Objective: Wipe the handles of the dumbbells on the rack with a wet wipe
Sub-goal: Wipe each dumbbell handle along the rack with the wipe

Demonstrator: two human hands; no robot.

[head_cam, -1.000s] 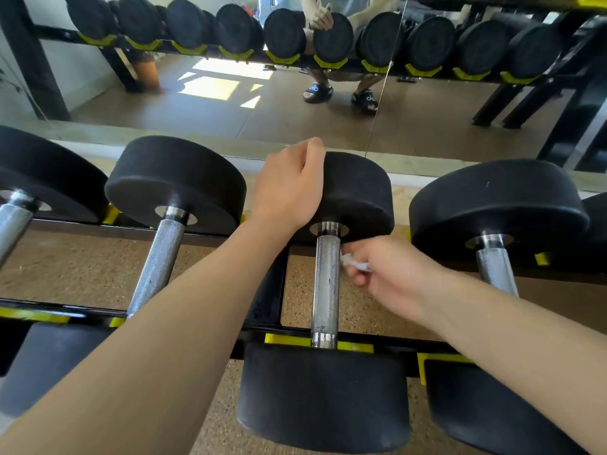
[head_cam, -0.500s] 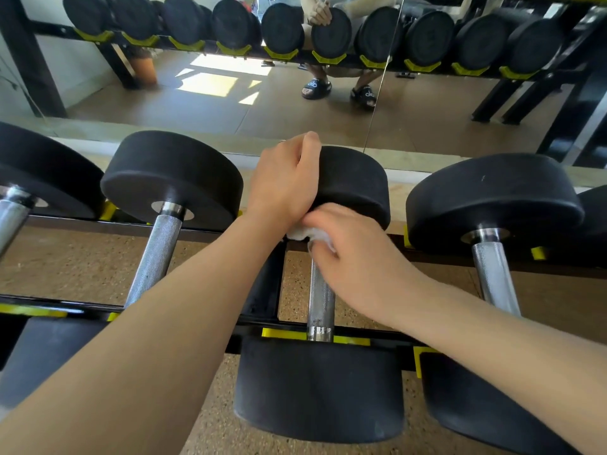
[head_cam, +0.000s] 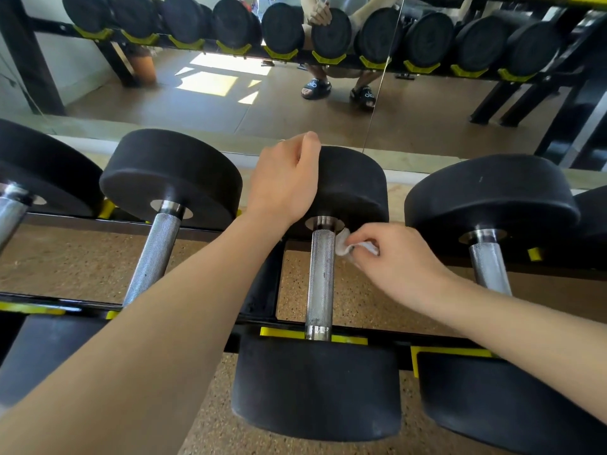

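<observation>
Knurled steel dumbbell handle (head_cam: pixel 320 280) at centre of black rack with yellow cradles (head_cam: pixel 348 339), long axis running near to far, one black round rubber head (head_cam: pixel 317 389) near, other (head_cam: pixel 353 188) far. Left hand (head_cam: pixel 284 182) draped over far head's left edge, fingers curled around it. Right hand (head_cam: pixel 394 257) pinching crumpled white wet wipe (head_cam: pixel 345 244) against handle's right side, just below far collar. Neighbouring dumbbells lying parallel left and right.
</observation>
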